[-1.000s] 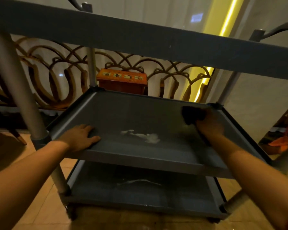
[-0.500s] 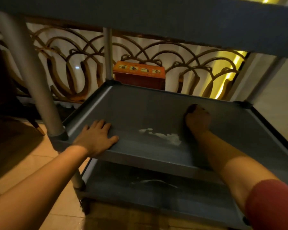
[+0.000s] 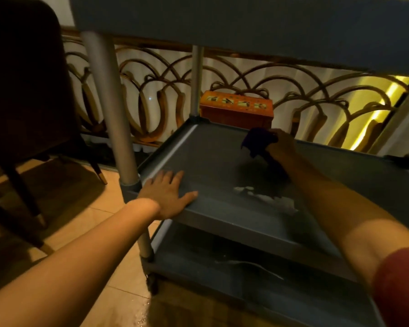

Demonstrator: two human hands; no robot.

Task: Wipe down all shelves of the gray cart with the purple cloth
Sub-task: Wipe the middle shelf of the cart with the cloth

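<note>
The gray cart [image 3: 222, 221] stands in front of me with three shelves; its top shelf [image 3: 246, 20] crosses the upper frame. My right hand [image 3: 282, 147] grips the purple cloth [image 3: 257, 140] near the back of the middle shelf [image 3: 208, 159], the cloth bunched and sticking out to the left of the fingers. My left hand [image 3: 167, 193] lies flat, fingers spread, on the shelf's front left rim. A whitish smear [image 3: 267, 198] marks the middle shelf near its front. The bottom shelf [image 3: 246, 270] shows a thin pale streak.
An orange box [image 3: 236, 109] sits behind the cart against a curved wooden railing [image 3: 151, 90]. A dark chair [image 3: 26, 90] stands at the left on the tiled floor [image 3: 85, 208]. The cart's gray post [image 3: 109, 102] rises beside my left hand.
My right hand has swept the cloth leftward along the back of the middle shelf. My left hand has stayed flat on the front left rim. The view has shifted left.
</note>
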